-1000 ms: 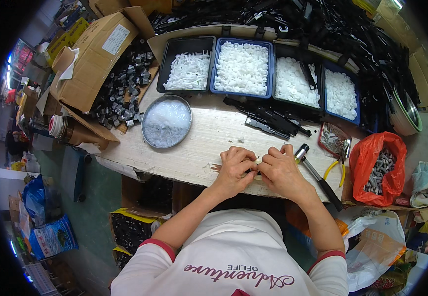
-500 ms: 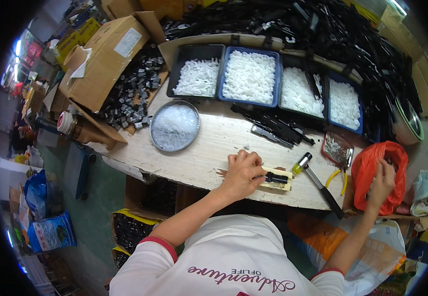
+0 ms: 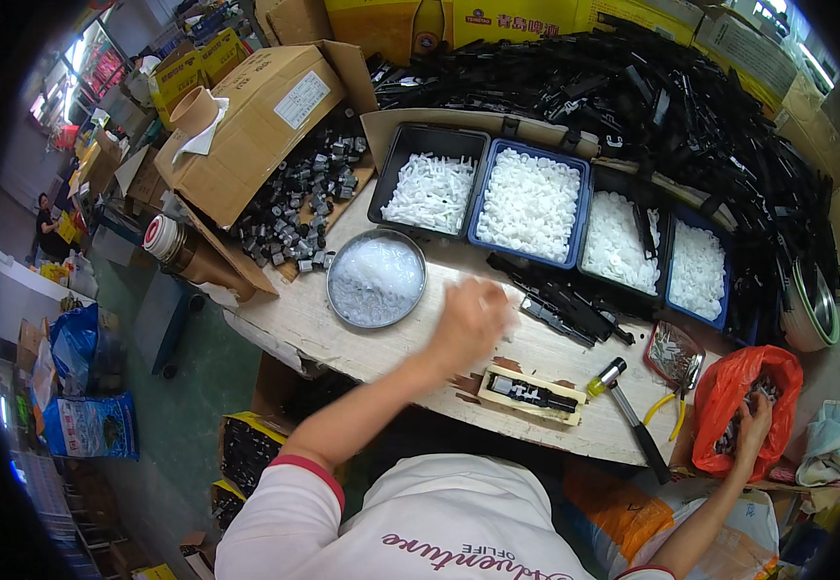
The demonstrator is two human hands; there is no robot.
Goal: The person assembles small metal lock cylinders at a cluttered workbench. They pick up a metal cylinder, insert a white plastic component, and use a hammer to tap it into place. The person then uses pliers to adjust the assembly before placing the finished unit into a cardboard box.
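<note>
My left hand [image 3: 473,324] is over the table between the round metal dish [image 3: 331,285] of whitish pieces and a cream holder [image 3: 486,381]. Motion smears its fingers, so its grip cannot be made out. In the holder lies a long black part with a silvery piece [image 3: 526,391]; no hand touches it. At the right, my right hand [image 3: 752,431] reaches into a red plastic bag [image 3: 720,382] of small dark and grey parts. Its fingers are curled together among them; what they pinch is hidden.
A hammer [image 3: 640,425], yellow-handled pliers [image 3: 669,414] and a red tray [image 3: 673,354] of small metal pieces lie right of the holder. Bins of white plastic parts [image 3: 531,198] line the back, before a heap of black parts [image 3: 633,97]. Black strips [image 3: 560,304] lie in front.
My left hand has left the holder, uncovering it, and moved away across the table. My right hand has gone lower into the red bag. The view has shifted somewhat.
</note>
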